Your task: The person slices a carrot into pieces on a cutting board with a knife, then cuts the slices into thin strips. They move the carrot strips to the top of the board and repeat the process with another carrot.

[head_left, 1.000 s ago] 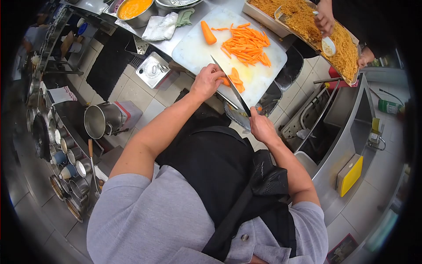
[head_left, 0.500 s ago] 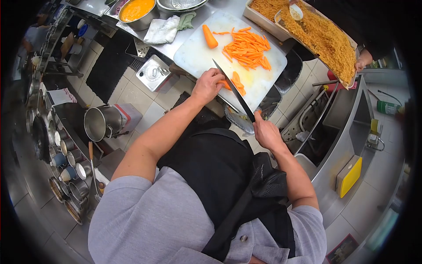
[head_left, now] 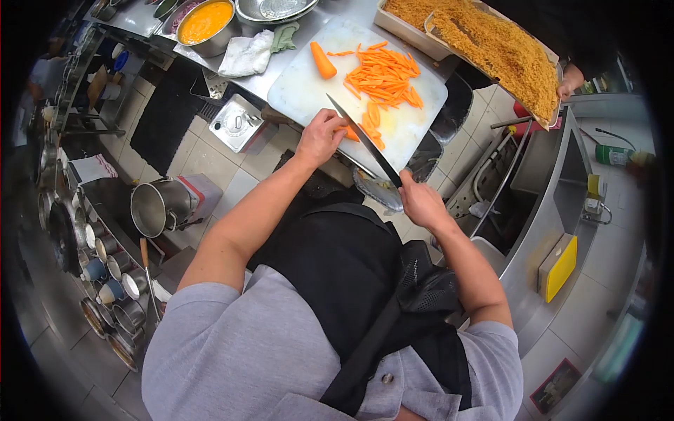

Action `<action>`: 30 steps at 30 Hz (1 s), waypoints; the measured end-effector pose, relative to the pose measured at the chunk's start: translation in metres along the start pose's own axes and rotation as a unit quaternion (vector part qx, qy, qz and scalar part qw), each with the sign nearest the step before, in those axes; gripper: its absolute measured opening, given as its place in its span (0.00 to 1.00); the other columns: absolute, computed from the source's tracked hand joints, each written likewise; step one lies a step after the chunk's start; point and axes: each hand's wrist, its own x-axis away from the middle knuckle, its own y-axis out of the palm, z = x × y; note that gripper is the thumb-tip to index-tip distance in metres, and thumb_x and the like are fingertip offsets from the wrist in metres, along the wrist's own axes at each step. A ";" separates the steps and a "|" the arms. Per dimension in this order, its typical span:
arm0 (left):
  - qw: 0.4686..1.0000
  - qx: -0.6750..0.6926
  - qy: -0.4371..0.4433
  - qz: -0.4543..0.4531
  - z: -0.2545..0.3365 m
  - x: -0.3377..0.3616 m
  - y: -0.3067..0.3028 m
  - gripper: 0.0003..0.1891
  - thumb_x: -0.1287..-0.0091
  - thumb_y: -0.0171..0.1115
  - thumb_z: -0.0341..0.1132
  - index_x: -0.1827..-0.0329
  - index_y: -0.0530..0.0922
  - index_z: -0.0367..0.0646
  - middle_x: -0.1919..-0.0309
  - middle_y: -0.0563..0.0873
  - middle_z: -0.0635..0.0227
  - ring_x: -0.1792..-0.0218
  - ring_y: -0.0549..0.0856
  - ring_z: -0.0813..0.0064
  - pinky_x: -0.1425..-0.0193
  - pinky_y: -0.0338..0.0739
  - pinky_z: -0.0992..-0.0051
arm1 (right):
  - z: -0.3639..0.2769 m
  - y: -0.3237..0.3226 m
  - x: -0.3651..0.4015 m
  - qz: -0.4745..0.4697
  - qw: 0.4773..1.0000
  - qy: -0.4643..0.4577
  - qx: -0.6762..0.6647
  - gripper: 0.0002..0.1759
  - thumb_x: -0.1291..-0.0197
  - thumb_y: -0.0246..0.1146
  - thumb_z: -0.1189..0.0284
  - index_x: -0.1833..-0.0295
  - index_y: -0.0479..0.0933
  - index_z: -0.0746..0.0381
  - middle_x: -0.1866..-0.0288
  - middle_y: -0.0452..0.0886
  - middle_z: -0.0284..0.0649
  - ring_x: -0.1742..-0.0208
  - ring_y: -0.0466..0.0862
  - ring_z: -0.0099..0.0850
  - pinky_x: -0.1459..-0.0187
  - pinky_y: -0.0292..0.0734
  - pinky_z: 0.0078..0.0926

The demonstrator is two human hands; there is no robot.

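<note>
A metal bowl of orange sauce and a white cloth sit at the left of the steel surface, as they did before. On the white cutting board a carrot stub lies apart from the rest. The left hand presses its curled fingers down on the carrot piece at the board's near edge, in the same place as half a second ago. The knife slants across that piece, and the cut slices beside the blade now lie more fanned out. The carrot sticks are piled beyond. The right hand is clenched round the knife handle. On the right, the spoon has gone from the rice tray, and only a co-worker's hand holds its edge.
</note>
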 end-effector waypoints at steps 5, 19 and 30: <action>1.000 0.011 0.016 0.004 -0.010 0.004 0.002 0.13 0.37 0.74 0.28 0.49 0.87 0.45 0.51 0.83 0.61 0.52 0.87 0.59 0.51 0.85 0.65 | -0.015 -0.011 0.016 -0.022 0.999 0.023 0.035 0.11 0.27 0.56 0.73 0.45 0.64 0.64 0.69 0.85 0.60 0.62 0.86 0.63 0.58 0.77 0.63; 0.999 0.022 0.031 0.027 -0.013 0.009 0.006 0.14 0.37 0.75 0.29 0.48 0.87 0.45 0.52 0.83 0.62 0.53 0.86 0.60 0.52 0.84 0.66 | -0.005 0.028 -0.029 -0.011 1.000 0.004 -0.002 0.11 0.25 0.55 0.72 0.45 0.63 0.64 0.67 0.85 0.63 0.59 0.86 0.65 0.56 0.77 0.65; 0.998 0.045 -0.046 0.002 -0.012 0.008 0.004 0.13 0.37 0.76 0.32 0.49 0.87 0.48 0.53 0.84 0.62 0.51 0.87 0.58 0.47 0.85 0.63 | -0.023 -0.007 0.007 -0.026 0.999 0.018 0.014 0.11 0.25 0.56 0.71 0.47 0.63 0.64 0.69 0.84 0.61 0.62 0.85 0.65 0.59 0.76 0.65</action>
